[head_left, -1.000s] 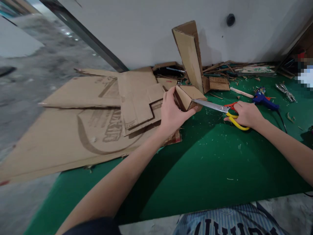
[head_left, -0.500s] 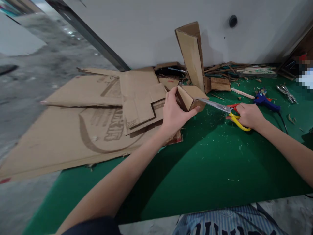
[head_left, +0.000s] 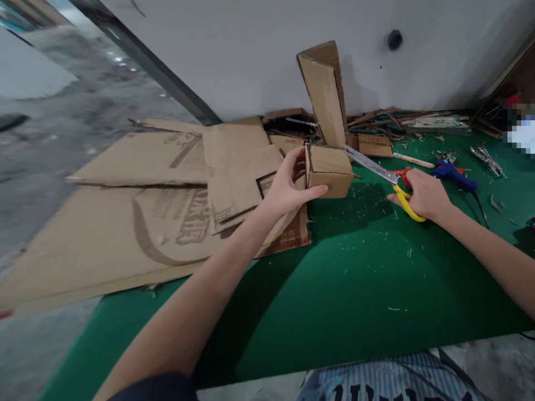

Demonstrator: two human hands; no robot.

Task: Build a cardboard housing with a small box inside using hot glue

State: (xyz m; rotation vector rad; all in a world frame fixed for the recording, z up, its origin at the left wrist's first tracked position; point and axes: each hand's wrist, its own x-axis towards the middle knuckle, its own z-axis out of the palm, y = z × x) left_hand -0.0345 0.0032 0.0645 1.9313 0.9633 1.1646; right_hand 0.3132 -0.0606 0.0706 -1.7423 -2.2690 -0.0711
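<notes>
My left hand (head_left: 288,181) grips a small cardboard box (head_left: 329,171) by its left end, thumb along the front face and fingers behind. In my right hand (head_left: 426,194) is a pair of scissors (head_left: 373,167) with red and yellow handles. The blades point left, and their tips are close to the box's upper right edge; whether they touch it I cannot tell. Behind the box a tall folded cardboard piece (head_left: 321,94) stands upright near the wall.
Large flattened cardboard sheets (head_left: 104,223) cover the left of the green table (head_left: 359,301). A blue glue gun (head_left: 453,175) and a clear-looking tool (head_left: 486,160) lie at the right. Cardboard scraps and thin sticks (head_left: 434,122) line the white wall (head_left: 251,55).
My left hand has turned the box so its long front face now shows. The scissors' blades have come off its front corner and look slightly more parted.
</notes>
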